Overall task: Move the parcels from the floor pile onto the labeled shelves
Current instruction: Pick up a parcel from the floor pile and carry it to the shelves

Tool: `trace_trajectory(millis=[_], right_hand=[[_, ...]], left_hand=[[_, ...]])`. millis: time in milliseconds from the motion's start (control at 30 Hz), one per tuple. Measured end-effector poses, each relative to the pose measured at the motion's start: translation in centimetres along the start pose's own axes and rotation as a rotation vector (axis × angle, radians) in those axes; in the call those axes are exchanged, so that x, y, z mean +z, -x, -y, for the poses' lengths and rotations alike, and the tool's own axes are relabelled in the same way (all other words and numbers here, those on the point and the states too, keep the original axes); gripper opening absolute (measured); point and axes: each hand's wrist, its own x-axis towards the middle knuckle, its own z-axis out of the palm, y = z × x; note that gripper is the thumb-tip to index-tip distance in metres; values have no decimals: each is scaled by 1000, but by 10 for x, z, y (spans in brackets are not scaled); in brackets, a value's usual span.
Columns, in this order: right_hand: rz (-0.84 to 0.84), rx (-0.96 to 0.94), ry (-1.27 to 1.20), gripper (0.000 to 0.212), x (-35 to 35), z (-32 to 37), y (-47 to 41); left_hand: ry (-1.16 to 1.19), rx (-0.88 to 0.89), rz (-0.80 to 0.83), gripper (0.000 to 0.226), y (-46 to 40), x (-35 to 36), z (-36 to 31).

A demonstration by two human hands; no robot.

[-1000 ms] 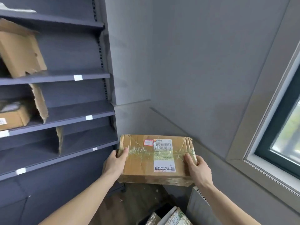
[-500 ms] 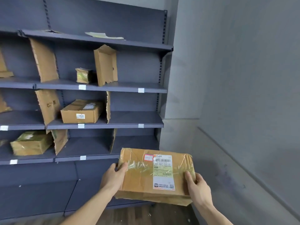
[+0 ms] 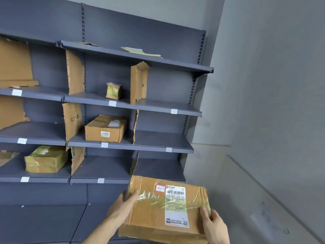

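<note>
1. The parcel (image 3: 168, 206), a brown cardboard box with clear tape across its top and a white shipping label (image 3: 175, 206), sits in the lower centre of the frame, held in the air in front of the shelving unit (image 3: 158, 64) and touching no shelf.
2. The left hand (image 3: 123, 206) grips the box's left end, thumb over the top edge and fingers out of sight underneath; the right hand (image 3: 213, 224) grips the right end in much the same way, thumb on the taped top.
3. Handling, as a judgement: the card looks creased and softened at both ends (the right end especially is rippled), so the walls would probably give under a hard squeeze. Hands under the ends, as now, should carry it better than pinching the sides. The glossy tape may be slippery beneath the thumbs.
4. Weight cannot be read from the picture; the two-handed hold suggests bulk at least.
5. Behind it, right of centre, open shelf bays with small white shelf tags (image 3: 174, 111) stand free, while bays to the left hold a labelled box (image 3: 105, 128) and a small taped packet (image 3: 113, 90).
</note>
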Motion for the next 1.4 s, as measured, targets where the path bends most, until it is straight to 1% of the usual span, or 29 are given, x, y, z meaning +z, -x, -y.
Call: trace_trajectory(millis=[100, 133, 233, 400, 633, 833, 1000, 1133, 1233, 1300, 1400], right_hand=[[-27, -8, 10, 35, 9, 8, 5], [-34, -8, 15, 35, 12, 11, 5], [-45, -8, 22, 34, 24, 22, 5], [-30, -13, 3, 36, 56, 53, 1], [136, 40, -3, 54, 114, 91, 8], [251, -54, -60, 70, 169, 140, 6], [360, -175, -193, 58, 214, 186, 1], [419, -256, -245, 48, 246, 218, -10], [509, -253, -306, 45, 264, 241, -25], [620, -221, -303, 44, 281, 261, -36], [752, -216, -306, 26, 309, 288, -51]], left_hand=[[45, -10, 57, 101, -9, -10, 2], [62, -6, 64, 99, -11, -13, 3], [76, 0, 55, 81, -13, -23, 1], [90, -28, -44, 73, -24, -55, 8], [92, -18, -157, 66, -33, -114, 17], [97, 20, -292, 62, -44, -176, 3], [143, 4, -415, 64, -57, -218, 5], [192, 14, -515, 59, -66, -244, 10], [220, 11, -548, 53, -77, -261, 8], [232, 0, -589, 49, -90, -272, 7], [241, -23, -659, 42, -105, -288, 0]])
